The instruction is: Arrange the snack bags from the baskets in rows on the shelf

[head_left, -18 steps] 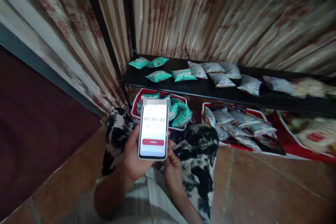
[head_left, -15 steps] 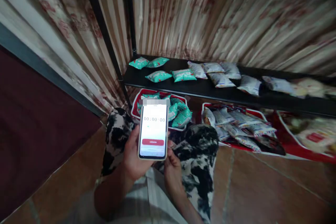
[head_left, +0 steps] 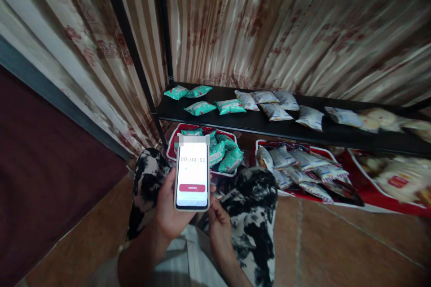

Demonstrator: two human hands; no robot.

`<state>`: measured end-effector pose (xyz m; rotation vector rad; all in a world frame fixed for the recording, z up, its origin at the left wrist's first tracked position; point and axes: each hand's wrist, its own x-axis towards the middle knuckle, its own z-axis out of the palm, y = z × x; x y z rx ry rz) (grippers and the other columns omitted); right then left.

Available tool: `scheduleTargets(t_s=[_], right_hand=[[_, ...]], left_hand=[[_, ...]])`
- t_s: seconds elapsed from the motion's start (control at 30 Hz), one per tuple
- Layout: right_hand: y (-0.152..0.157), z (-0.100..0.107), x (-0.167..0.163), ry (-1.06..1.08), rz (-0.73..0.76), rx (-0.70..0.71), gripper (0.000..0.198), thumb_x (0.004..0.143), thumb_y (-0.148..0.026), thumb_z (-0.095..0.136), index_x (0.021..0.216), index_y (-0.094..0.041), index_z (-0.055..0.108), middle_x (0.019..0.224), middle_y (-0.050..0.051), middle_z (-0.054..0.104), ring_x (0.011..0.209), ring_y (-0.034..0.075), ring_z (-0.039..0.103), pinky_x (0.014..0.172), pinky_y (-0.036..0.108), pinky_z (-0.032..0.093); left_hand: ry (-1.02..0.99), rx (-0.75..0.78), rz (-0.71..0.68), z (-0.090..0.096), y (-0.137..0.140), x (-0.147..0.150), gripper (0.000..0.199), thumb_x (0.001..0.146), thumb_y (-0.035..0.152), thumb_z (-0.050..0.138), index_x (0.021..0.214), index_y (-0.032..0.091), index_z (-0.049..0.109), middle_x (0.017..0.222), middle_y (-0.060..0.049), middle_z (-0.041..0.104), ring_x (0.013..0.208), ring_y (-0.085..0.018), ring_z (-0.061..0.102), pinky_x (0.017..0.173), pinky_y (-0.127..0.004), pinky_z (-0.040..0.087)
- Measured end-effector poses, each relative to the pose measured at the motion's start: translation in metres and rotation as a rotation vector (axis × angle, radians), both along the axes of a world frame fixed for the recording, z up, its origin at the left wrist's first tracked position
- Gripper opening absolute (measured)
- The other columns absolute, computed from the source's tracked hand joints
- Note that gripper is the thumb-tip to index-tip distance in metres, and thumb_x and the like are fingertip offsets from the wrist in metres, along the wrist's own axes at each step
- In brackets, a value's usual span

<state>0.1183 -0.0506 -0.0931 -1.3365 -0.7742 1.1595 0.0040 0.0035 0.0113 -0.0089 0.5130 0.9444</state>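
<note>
A lit smartphone (head_left: 192, 179) rests in my left hand (head_left: 170, 210), held upright above my lap; its screen reads 00:00:00 over a red button. The fingers of that hand wrap behind it, partly out of sight. Close to the phone's lower right corner is my right hand (head_left: 220, 224), its fingers curled and pressed together. What they hold, if anything, is hidden. Just beyond the phone stands a red and white basket (head_left: 173, 136) filled with green packets (head_left: 231, 160), which the phone partly covers.
A low black shelf (head_left: 208, 122) carries green packets (head_left: 200, 108), silvery packets (head_left: 310, 117) and pale bags (head_left: 384, 119). Beneath it are a basket of silvery packets (head_left: 303, 160) and a red basket (head_left: 367, 188) with a white bag. Pleated curtains (head_left: 235, 22) hang behind; a dark maroon panel (head_left: 50, 166) is left.
The shelf and baskets appear slightly lower in view. The phone has shifted a little left and down, still in my left hand. My right hand stays beside it.
</note>
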Motion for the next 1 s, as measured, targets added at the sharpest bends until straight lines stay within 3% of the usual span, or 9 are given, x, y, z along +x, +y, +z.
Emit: scheduleTargets(t_s=[0.43,0.63,0.83,1.0], right_hand=[[-0.0068,0.0021,0.0004,0.047,0.022,-0.008,0.026,0.077,-0.042,0.061,0.081,-0.020,0.073,0.084,0.005,0.070,0.082,0.019,0.063,0.076,0.028,0.051],[-0.0069,0.0035,-0.0003,-0.003,0.036,0.008,0.027,0.078,-0.043,0.060,0.071,-0.020,0.071,0.079,0.004,0.069,0.077,0.018,0.062,0.071,0.025,0.051],[-0.0048,-0.0028,-0.0003,0.008,-0.004,0.003,0.025,0.074,-0.042,0.063,0.079,-0.020,0.074,0.083,0.005,0.071,0.080,0.019,0.063,0.076,0.028,0.051],[-0.0041,0.0005,-0.0008,-0.023,0.015,0.014,0.027,0.076,-0.044,0.061,0.072,-0.020,0.072,0.084,0.005,0.070,0.082,0.019,0.063,0.077,0.028,0.051]], left_hand=[[0.015,0.060,-0.030,0.0068,-0.0067,0.0032,0.050,0.091,0.046,0.041,0.126,0.014,0.056,0.102,-0.012,0.070,0.087,-0.028,0.067,0.076,-0.040,0.050],[0.042,0.031,-0.017,0.0088,-0.0079,0.0033,0.049,0.091,0.047,0.038,0.117,0.013,0.061,0.101,-0.013,0.070,0.087,-0.029,0.067,0.076,-0.040,0.050],[0.027,0.017,-0.002,0.0067,-0.0072,0.0014,0.051,0.093,0.047,0.033,0.116,0.012,0.062,0.096,-0.013,0.071,0.083,-0.028,0.068,0.073,-0.039,0.051],[0.019,0.007,0.000,0.0056,-0.0069,-0.0007,0.049,0.091,0.048,0.038,0.115,0.012,0.062,0.099,-0.013,0.070,0.086,-0.029,0.067,0.077,-0.043,0.050]])
